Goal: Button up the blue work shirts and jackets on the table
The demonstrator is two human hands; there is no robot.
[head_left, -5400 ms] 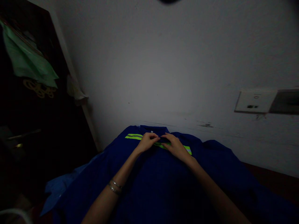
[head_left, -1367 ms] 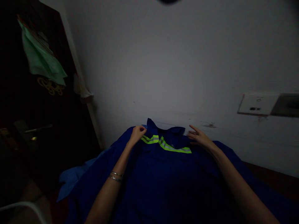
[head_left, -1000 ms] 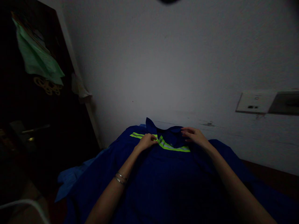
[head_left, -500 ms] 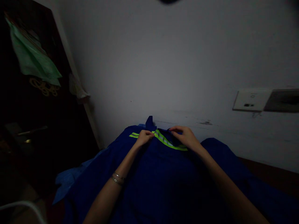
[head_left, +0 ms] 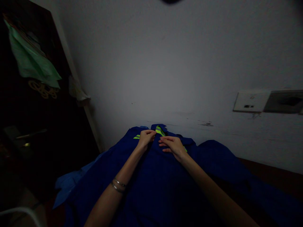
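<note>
A dark blue garment [head_left: 153,176], a work jacket by its look, is spread in front of me with yellow-green reflective strips [head_left: 160,130] near its far edge. My left hand [head_left: 146,138], two bracelets on its wrist, is closed in a pinch on the cloth beside the middle strip. Just to its right, my right hand [head_left: 172,146] is over the jacket with its fingers slightly apart. I see nothing between them. A raised blue flap of the jacket stands at the far edge by the wall.
Behind the jacket rises a pale wall [head_left: 165,69] with a socket plate [head_left: 252,101] at right. On the left is a dark door [head_left: 21,113] with a handle [head_left: 32,134] and a hanging green cloth [head_left: 33,61]. Lighter blue material [head_left: 68,186] sticks out at the jacket's left.
My right hand has let go of the strip's flap and moved left and down, close to my left hand. The flap's long strip is now mostly covered. My left hand stays nearly in place.
</note>
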